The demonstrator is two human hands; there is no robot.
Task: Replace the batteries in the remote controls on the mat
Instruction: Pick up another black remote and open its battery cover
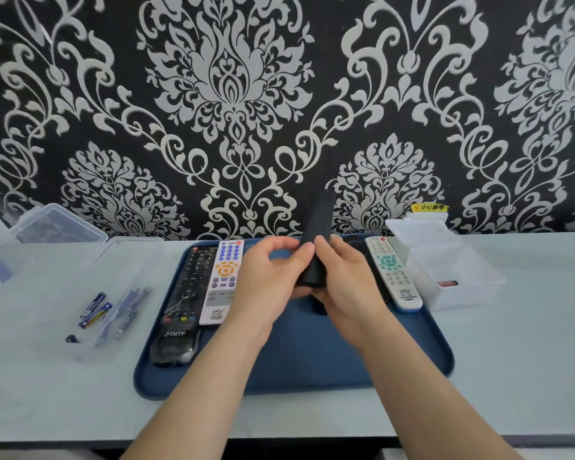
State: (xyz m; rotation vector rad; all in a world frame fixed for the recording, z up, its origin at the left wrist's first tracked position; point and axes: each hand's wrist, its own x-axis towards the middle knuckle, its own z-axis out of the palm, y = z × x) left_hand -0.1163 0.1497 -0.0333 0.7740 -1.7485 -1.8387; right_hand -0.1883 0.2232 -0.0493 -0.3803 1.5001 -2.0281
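Above the blue mat (296,353) I hold a plain black remote (317,227) nearly upright, its top end pointing away from me. My right hand (342,280) grips its lower part from the right, and my left hand (269,277) pinches it from the left with thumb and fingers. A large black remote (183,300) and a white remote with blue and orange buttons (222,282) lie on the mat's left side. On the right side lies a white remote with teal buttons (394,273). Another dark object lies on the mat behind my right hand, mostly hidden.
An open clear box (113,293) at the left holds several blue batteries (95,310). Its lid (44,227) lies behind it. A clear box (458,273) at the right holds a red battery (447,283). The patterned wall stands close behind the pale table.
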